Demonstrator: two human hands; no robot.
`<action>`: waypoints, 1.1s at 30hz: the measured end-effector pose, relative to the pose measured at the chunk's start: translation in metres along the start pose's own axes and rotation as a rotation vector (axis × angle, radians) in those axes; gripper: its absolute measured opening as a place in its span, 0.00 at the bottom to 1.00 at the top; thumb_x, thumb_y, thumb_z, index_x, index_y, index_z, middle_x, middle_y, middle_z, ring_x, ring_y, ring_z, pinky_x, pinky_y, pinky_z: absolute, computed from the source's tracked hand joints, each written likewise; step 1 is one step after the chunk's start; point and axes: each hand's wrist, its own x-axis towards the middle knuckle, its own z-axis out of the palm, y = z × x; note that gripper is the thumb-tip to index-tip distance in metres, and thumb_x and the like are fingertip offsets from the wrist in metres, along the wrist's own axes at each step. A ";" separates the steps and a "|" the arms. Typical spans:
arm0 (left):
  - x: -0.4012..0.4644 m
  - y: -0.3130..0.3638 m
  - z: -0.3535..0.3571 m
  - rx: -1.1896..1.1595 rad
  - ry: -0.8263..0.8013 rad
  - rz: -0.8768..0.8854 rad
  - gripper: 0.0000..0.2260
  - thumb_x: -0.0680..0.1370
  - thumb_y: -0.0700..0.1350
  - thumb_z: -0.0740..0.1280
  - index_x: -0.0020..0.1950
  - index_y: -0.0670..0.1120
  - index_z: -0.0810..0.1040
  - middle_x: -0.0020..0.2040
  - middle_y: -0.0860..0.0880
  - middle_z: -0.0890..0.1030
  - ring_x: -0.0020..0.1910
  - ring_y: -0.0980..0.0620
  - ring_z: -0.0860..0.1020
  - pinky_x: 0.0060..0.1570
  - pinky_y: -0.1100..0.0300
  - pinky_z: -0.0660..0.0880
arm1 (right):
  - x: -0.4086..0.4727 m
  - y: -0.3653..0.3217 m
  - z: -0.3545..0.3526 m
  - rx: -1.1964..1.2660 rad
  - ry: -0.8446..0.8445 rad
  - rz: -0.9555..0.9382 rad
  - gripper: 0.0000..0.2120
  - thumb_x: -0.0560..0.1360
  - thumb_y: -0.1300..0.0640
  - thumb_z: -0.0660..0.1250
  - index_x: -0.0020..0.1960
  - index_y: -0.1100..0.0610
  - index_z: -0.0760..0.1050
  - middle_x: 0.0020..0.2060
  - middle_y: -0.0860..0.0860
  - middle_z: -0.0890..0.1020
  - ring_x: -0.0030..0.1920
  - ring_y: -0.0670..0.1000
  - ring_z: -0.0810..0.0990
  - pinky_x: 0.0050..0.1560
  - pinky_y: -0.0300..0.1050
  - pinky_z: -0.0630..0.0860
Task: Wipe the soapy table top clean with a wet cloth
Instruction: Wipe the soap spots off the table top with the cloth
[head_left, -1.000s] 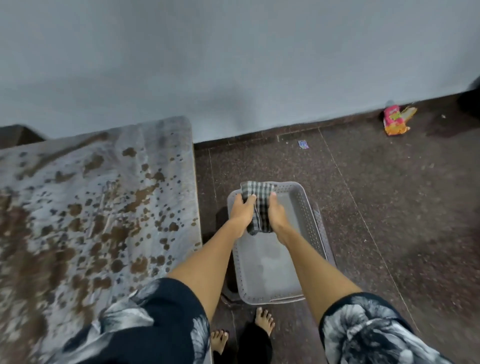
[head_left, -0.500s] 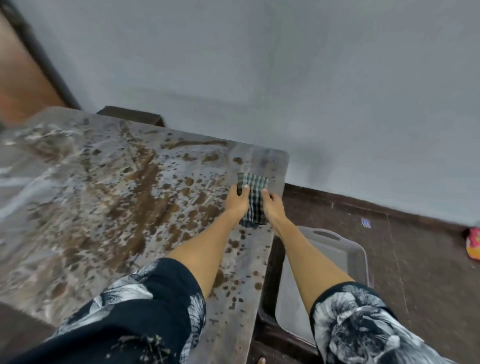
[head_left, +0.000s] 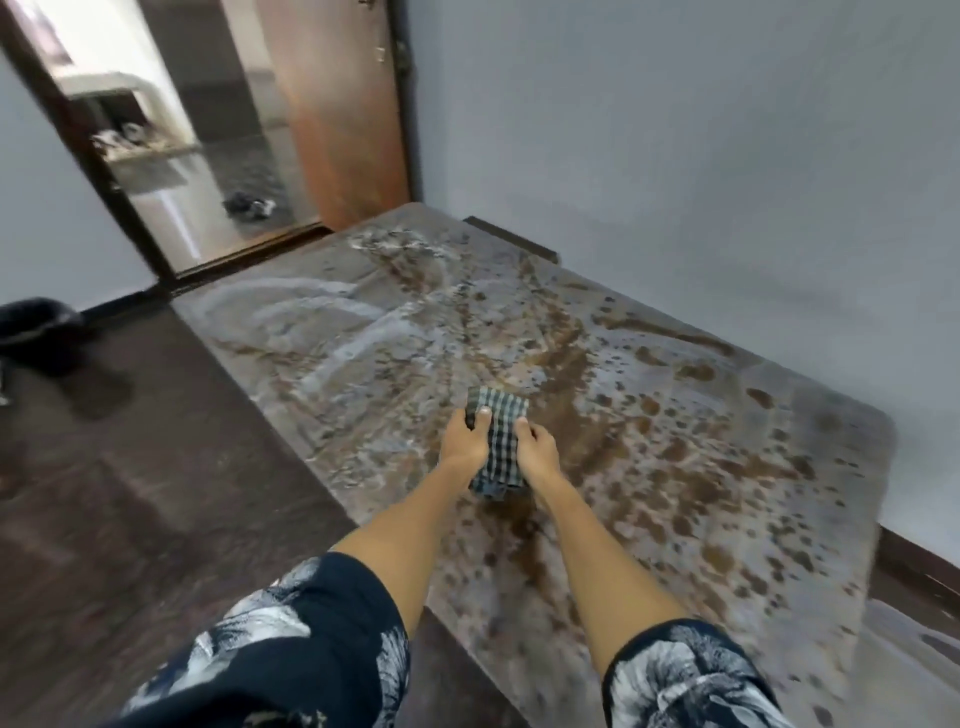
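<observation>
Hands hold a checked cloth (head_left: 497, 441) over the middle of the table (head_left: 675, 415). The left hand (head_left: 464, 440) grips the cloth's left edge, thumb on top and fingers curled under; the right hand (head_left: 537, 451) is clamped on its right edge. Whether the cloth touches the table cannot be told. White soap film with brown bare spots covers the table, streaked in arcs toward its far left. Beyond the table's far corner stands a door (head_left: 343, 104); a wall (head_left: 675, 130) runs along its far side. Dark floor (head_left: 130, 493) lies left of the table.
</observation>
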 end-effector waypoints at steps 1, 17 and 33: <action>0.006 -0.005 -0.019 -0.022 0.006 -0.012 0.28 0.80 0.56 0.55 0.75 0.43 0.55 0.75 0.45 0.59 0.72 0.44 0.61 0.70 0.50 0.61 | -0.001 -0.006 0.018 -0.007 -0.024 0.003 0.19 0.81 0.43 0.51 0.60 0.56 0.68 0.43 0.49 0.72 0.41 0.48 0.72 0.45 0.45 0.70; 0.112 -0.057 -0.230 -0.268 0.188 -0.043 0.29 0.78 0.56 0.59 0.74 0.43 0.57 0.73 0.44 0.63 0.69 0.43 0.65 0.66 0.49 0.65 | 0.014 -0.104 0.242 -0.140 -0.228 -0.226 0.15 0.82 0.50 0.54 0.43 0.58 0.70 0.37 0.51 0.73 0.37 0.49 0.73 0.34 0.41 0.67; 0.294 -0.099 -0.384 -0.335 0.280 -0.251 0.15 0.78 0.45 0.64 0.62 0.40 0.72 0.57 0.42 0.78 0.54 0.43 0.77 0.56 0.47 0.74 | 0.123 -0.186 0.437 -0.368 -0.425 -0.331 0.15 0.80 0.53 0.59 0.62 0.60 0.68 0.54 0.54 0.78 0.49 0.51 0.76 0.50 0.44 0.73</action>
